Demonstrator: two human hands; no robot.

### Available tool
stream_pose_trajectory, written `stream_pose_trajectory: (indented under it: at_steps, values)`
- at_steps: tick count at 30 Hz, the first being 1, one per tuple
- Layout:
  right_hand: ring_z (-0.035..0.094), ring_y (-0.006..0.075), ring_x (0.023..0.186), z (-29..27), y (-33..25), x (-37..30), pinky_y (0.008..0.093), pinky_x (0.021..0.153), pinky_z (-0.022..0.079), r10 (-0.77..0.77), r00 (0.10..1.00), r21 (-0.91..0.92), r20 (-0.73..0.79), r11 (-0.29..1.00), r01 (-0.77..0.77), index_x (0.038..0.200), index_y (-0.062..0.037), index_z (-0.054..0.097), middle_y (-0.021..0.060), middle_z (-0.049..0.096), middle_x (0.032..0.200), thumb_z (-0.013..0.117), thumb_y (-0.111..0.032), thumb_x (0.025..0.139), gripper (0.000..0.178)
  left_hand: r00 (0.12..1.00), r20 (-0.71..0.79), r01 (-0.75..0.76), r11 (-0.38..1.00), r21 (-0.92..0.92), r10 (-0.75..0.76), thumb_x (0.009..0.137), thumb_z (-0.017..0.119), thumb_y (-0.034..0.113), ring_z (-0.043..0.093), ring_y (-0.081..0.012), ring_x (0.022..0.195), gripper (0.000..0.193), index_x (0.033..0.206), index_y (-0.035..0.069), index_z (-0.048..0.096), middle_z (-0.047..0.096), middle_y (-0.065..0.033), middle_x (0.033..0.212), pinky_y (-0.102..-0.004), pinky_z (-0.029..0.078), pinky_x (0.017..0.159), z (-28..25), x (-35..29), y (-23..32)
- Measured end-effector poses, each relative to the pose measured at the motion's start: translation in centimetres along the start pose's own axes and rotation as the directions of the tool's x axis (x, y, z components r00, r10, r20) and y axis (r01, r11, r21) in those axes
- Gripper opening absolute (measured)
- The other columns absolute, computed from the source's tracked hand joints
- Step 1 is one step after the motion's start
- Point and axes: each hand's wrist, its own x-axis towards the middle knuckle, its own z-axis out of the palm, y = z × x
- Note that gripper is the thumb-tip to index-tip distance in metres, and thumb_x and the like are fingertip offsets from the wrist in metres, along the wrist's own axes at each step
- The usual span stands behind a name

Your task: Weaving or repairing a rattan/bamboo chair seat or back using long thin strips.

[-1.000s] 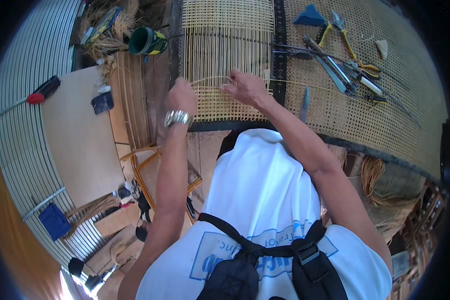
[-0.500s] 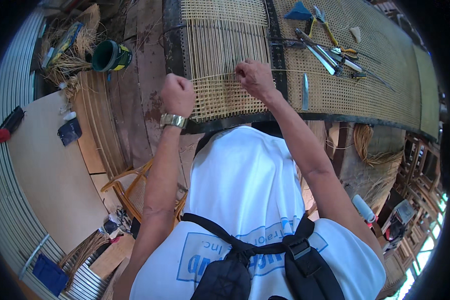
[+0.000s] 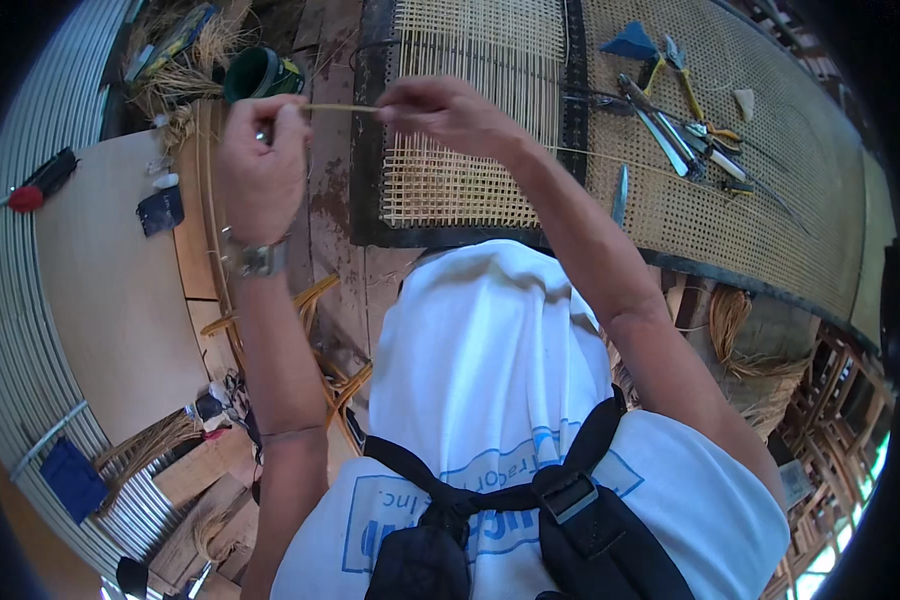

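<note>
A pale cane strip [image 3: 340,107] stretches between my two hands. My left hand [image 3: 262,165], closed on one end, is out beyond the left edge of the frame, near a dark green cup. The fingers of my right hand [image 3: 450,115] pinch the strip above the left part of the woven cane panel [image 3: 460,192]. This panel has a tight open weave near me and long parallel strands farther away, set in a dark frame [image 3: 367,215]. Another thin strand runs right from the weave across the neighbouring panel.
Pliers [image 3: 684,78], blades and other hand tools lie on the finished cane mesh [image 3: 690,215] at right. A pointed metal blade [image 3: 621,197] rests nearer me. The green cup [image 3: 250,74] and loose fibre [image 3: 215,50] are at far left. A bent-cane chair [image 3: 315,290] stands below my left arm.
My left hand has moved left, away from the panel's edge. My right hand has shifted left and farther away, and the strip now shows taut between them.
</note>
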Motion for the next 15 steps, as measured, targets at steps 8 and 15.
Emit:
stream_pose_trajectory:
  at_steps: [8,15]
  values:
    - [0.056,0.0082,0.062,-6.3,7.7,-7.6,0.0247,0.055,0.048,0.334,0.881,0.171,-0.335,0.941,-0.292,0.107,-0.0003,0.071,0.0009,0.062,0.076,0.066,-0.018,0.097,0.021,0.988,-0.101,0.135,0.972,0.192,-0.117,0.087,0.072,0.019,0.072,-0.0167,0.074,0.019,0.099,0.004,0.075,0.074,-0.0117,0.084,-0.0301,0.056,0.069,13.8,-3.7,-8.9]
    - [0.063,0.0121,0.066,-3.7,11.1,-8.8,0.0295,0.061,0.052,0.389,0.843,0.043,-0.371,0.914,-0.403,0.104,-0.0015,0.072,0.0064,0.069,0.078,0.071,-0.024,0.091,0.026,0.994,-0.109,0.062,0.803,0.592,0.003,0.083,0.068,0.016,0.069,-0.0347,0.081,0.013,0.091,0.009,0.075,0.07,-0.0154,0.09,-0.0453,0.056,0.073,19.0,-4.0,-9.1]
